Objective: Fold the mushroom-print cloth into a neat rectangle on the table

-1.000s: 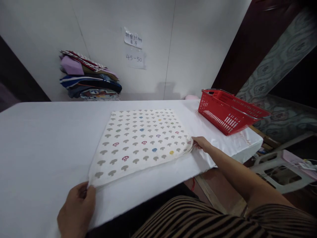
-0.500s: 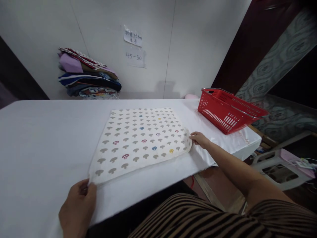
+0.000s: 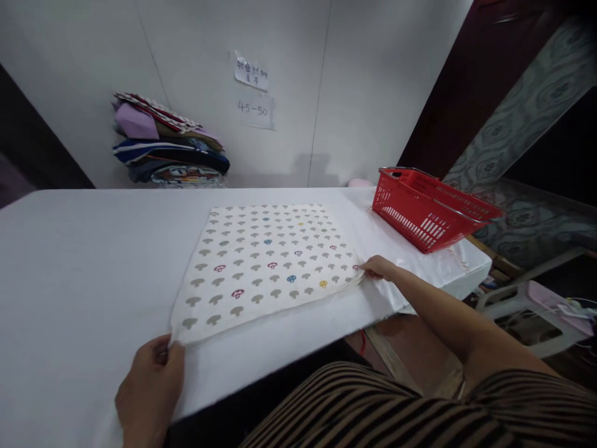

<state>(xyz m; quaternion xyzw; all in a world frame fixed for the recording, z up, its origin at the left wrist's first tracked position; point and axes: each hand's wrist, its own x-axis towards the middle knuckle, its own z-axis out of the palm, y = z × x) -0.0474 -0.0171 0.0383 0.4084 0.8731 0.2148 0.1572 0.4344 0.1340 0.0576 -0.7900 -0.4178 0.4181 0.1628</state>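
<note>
A white cloth (image 3: 265, 264) printed with grey mushrooms and a few red, blue and yellow ones lies spread on the white-covered table (image 3: 93, 267). Its near left corner is pinched between the thumb and fingers of my left hand (image 3: 152, 389). On the opposite side, my right hand (image 3: 380, 267) grips the near right corner, where the edge looks doubled in layers. Between my hands the near edge runs slanted and slightly curved. My fingertips partly cover both corners.
At the table's right end stands a red plastic basket (image 3: 420, 208) with metal handles. A stack of folded fabrics (image 3: 168, 143) sits at the back left against the wall. Two paper notes (image 3: 254, 112) hang on the wall. A pale stool (image 3: 536, 311) stands beyond the right edge.
My right hand has moved slightly toward me, and the cloth's right corner, rounded before, is now pulled straighter. My left hand keeps its pinch with hardly any shift.
</note>
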